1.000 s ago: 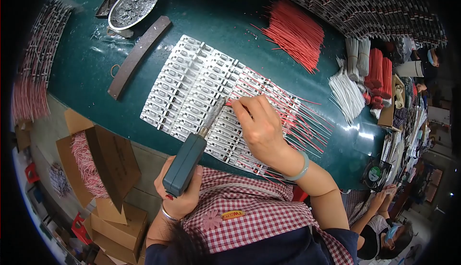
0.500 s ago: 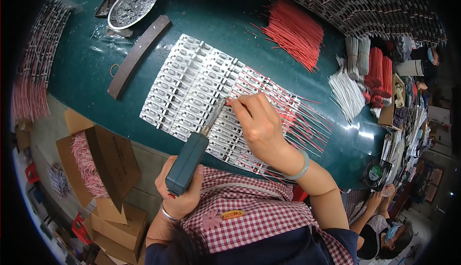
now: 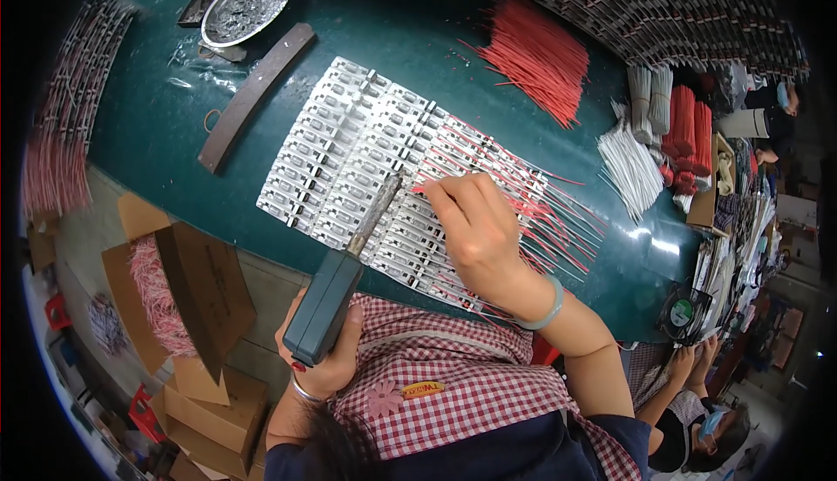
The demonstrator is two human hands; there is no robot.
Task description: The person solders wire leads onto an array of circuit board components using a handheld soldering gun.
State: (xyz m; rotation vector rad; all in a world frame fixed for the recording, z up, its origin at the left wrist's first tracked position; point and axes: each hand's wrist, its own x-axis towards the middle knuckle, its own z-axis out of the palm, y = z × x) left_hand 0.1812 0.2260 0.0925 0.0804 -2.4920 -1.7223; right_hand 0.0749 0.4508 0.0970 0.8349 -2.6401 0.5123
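Observation:
My left hand (image 3: 347,354) is wrapped round the dark green handle of a soldering iron (image 3: 324,307). The iron's long tip reaches up over rows of small white plastic parts with metal contacts (image 3: 301,158), near my right fingertips. My right hand (image 3: 479,237), wearing a pale bangle, is closed in a pinch, with a bit of red wire (image 3: 420,189) showing at the fingertips. To its right, red and white wires (image 3: 558,219) trail from the rows. How far the pinched wire runs under my fingers is hidden.
A heap of red wires (image 3: 536,58) lies beyond the rows, with white wires (image 3: 629,171) to the right. A brown curved bar (image 3: 255,97) and a metal bowl (image 3: 247,8) stand at far left. Cardboard boxes (image 3: 214,289) sit below the table's left edge. A co-worker (image 3: 689,420) is at right.
The soldering iron has drawn back a little to the left, so its tip is farther from my right fingertips. My right hand keeps its pinch, and the rows have shifted slightly.

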